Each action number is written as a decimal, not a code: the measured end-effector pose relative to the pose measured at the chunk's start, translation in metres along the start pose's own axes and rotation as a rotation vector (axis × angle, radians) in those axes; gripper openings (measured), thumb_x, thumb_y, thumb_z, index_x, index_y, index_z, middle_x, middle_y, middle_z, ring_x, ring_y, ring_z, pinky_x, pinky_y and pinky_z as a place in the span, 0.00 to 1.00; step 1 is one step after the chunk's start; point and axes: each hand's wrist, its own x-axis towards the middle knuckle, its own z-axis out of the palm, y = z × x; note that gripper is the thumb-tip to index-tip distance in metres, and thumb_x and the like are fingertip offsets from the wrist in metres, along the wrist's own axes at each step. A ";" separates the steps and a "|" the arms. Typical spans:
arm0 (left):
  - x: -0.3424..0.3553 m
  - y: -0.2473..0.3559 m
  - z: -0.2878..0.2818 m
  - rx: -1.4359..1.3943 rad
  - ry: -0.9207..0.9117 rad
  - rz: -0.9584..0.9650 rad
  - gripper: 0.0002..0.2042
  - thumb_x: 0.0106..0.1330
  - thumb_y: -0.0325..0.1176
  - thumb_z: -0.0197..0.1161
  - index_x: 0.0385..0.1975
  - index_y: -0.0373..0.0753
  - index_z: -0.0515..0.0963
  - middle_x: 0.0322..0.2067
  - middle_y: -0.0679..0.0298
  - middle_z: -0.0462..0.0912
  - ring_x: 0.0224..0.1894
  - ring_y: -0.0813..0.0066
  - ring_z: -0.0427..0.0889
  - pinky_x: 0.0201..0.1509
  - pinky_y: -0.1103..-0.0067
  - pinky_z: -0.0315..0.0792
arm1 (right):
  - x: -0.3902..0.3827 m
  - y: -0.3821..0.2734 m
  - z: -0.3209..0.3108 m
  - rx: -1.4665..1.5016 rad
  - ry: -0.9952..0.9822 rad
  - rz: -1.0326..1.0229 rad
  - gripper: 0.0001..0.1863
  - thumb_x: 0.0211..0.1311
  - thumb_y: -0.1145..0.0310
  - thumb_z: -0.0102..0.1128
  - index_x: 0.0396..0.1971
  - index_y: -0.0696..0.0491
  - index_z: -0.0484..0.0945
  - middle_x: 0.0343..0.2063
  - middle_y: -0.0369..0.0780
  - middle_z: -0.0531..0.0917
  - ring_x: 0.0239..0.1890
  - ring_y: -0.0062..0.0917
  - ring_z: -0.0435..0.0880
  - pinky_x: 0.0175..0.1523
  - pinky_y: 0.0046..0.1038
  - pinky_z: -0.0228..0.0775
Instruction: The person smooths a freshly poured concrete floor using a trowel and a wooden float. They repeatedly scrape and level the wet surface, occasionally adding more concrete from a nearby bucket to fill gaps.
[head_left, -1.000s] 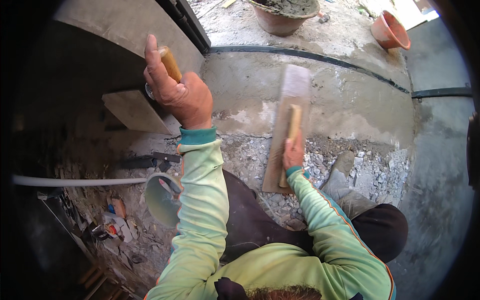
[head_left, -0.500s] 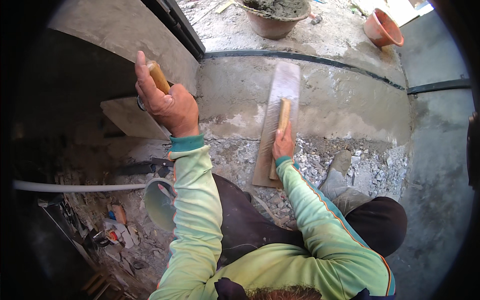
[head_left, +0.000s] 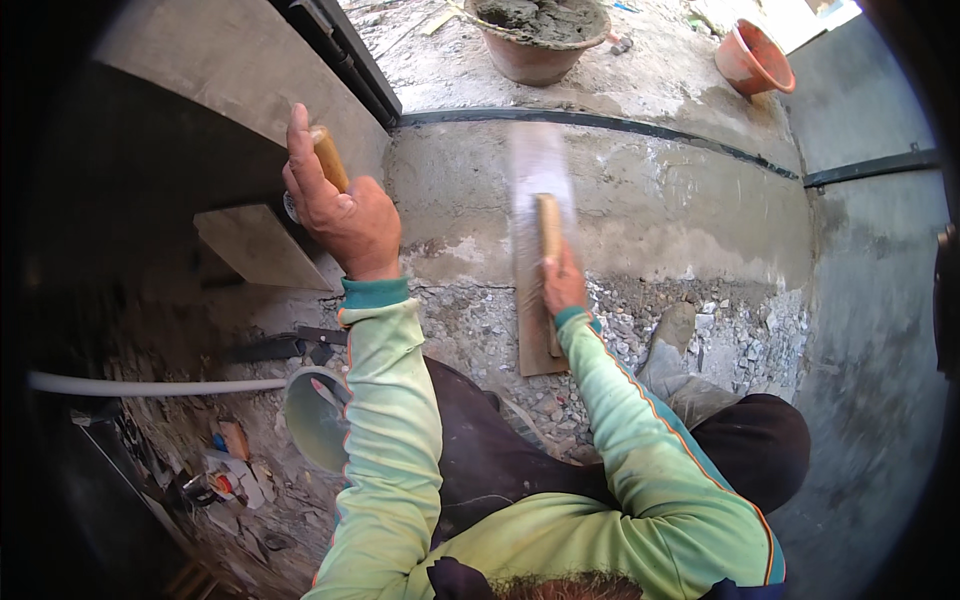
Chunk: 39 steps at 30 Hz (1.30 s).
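Note:
My left hand (head_left: 343, 215) grips a tool by its yellowish wooden handle (head_left: 330, 160), index finger raised along it; the rest of the tool is mostly hidden behind the hand. My right hand (head_left: 562, 275) is closed on the wooden handle of a long flat float (head_left: 535, 340), which is blurred at its far end and lies over a damp, smoothed cement strip (head_left: 680, 220) and the rubble below it. A dark metal strip (head_left: 600, 125) runs along the strip's far edge.
A tub of grey mortar (head_left: 530, 50) and an orange bucket (head_left: 752, 60) stand beyond. A leaning board (head_left: 250, 250), a greenish bucket (head_left: 310, 430), a white pipe (head_left: 160, 387) and scattered debris lie left. Rubble (head_left: 740, 340) surrounds my boot. Grey walls (head_left: 870, 300) rise right.
The float in my right hand has shifted left and turned more upright, its far end still blurred. The whole view has shifted slightly. My left hand keeps its grip.

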 end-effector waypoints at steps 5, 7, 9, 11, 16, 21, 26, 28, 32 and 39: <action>0.000 0.004 0.000 0.026 -0.013 -0.016 0.43 0.47 0.09 0.48 0.69 0.47 0.70 0.47 0.54 0.79 0.52 0.51 0.80 0.59 0.61 0.74 | -0.017 -0.018 -0.009 0.008 0.167 0.119 0.32 0.75 0.53 0.52 0.75 0.44 0.60 0.47 0.58 0.85 0.47 0.51 0.87 0.52 0.44 0.78; -0.004 0.008 0.007 0.012 -0.039 -0.015 0.43 0.47 0.09 0.47 0.69 0.47 0.69 0.48 0.53 0.79 0.53 0.51 0.80 0.59 0.61 0.73 | -0.024 -0.029 0.005 -0.028 0.016 -0.112 0.32 0.75 0.53 0.52 0.75 0.44 0.60 0.46 0.59 0.84 0.47 0.52 0.86 0.52 0.44 0.77; -0.005 0.007 0.015 -0.025 -0.069 0.006 0.42 0.46 0.08 0.48 0.68 0.42 0.71 0.55 0.52 0.79 0.56 0.58 0.81 0.64 0.68 0.74 | -0.019 -0.025 0.018 -0.122 -0.127 -0.186 0.32 0.74 0.52 0.52 0.75 0.44 0.60 0.47 0.60 0.83 0.48 0.54 0.85 0.53 0.45 0.77; -0.009 0.010 0.020 -0.049 -0.103 -0.027 0.42 0.46 0.09 0.48 0.68 0.42 0.71 0.55 0.52 0.79 0.56 0.58 0.81 0.64 0.68 0.73 | -0.018 -0.010 0.018 -0.127 -0.101 -0.231 0.32 0.74 0.52 0.52 0.74 0.43 0.61 0.45 0.60 0.83 0.48 0.56 0.84 0.53 0.46 0.77; -0.008 0.010 0.023 -0.065 -0.102 0.017 0.43 0.48 0.10 0.48 0.70 0.49 0.69 0.47 0.54 0.78 0.51 0.50 0.81 0.58 0.63 0.75 | 0.019 0.071 -0.052 -0.057 0.192 0.037 0.32 0.76 0.52 0.51 0.75 0.43 0.60 0.36 0.54 0.87 0.36 0.44 0.89 0.45 0.43 0.80; -0.007 0.012 0.017 -0.044 -0.129 0.003 0.42 0.46 0.09 0.47 0.68 0.44 0.71 0.53 0.54 0.80 0.55 0.56 0.81 0.64 0.67 0.72 | -0.001 0.031 -0.037 -0.016 0.268 0.083 0.33 0.75 0.53 0.52 0.75 0.49 0.60 0.36 0.53 0.87 0.35 0.41 0.89 0.45 0.42 0.81; -0.010 0.014 0.031 -0.063 -0.160 0.029 0.43 0.46 0.09 0.48 0.69 0.46 0.71 0.48 0.56 0.81 0.51 0.53 0.81 0.61 0.66 0.73 | -0.025 -0.024 0.029 -0.215 -0.175 -0.262 0.32 0.74 0.50 0.50 0.74 0.43 0.61 0.47 0.57 0.84 0.49 0.55 0.83 0.58 0.50 0.73; -0.014 0.009 0.032 -0.067 -0.164 0.027 0.43 0.47 0.10 0.49 0.69 0.49 0.71 0.46 0.56 0.80 0.50 0.54 0.82 0.59 0.65 0.75 | -0.017 -0.037 0.035 -0.139 -0.234 -0.258 0.32 0.74 0.50 0.50 0.74 0.43 0.62 0.46 0.57 0.84 0.49 0.55 0.83 0.57 0.50 0.73; -0.017 0.013 0.044 -0.106 -0.109 0.019 0.42 0.50 0.10 0.50 0.68 0.55 0.72 0.45 0.57 0.79 0.48 0.56 0.84 0.53 0.66 0.80 | -0.003 0.030 -0.018 -0.077 0.125 0.024 0.30 0.76 0.52 0.50 0.73 0.43 0.63 0.34 0.52 0.86 0.29 0.42 0.86 0.38 0.42 0.81; -0.027 0.012 0.088 -0.218 0.024 -0.071 0.41 0.51 0.09 0.51 0.68 0.52 0.72 0.44 0.58 0.79 0.48 0.59 0.85 0.54 0.68 0.82 | 0.020 -0.024 -0.169 0.419 0.403 0.070 0.19 0.71 0.59 0.61 0.51 0.56 0.70 0.21 0.40 0.77 0.15 0.27 0.79 0.20 0.32 0.76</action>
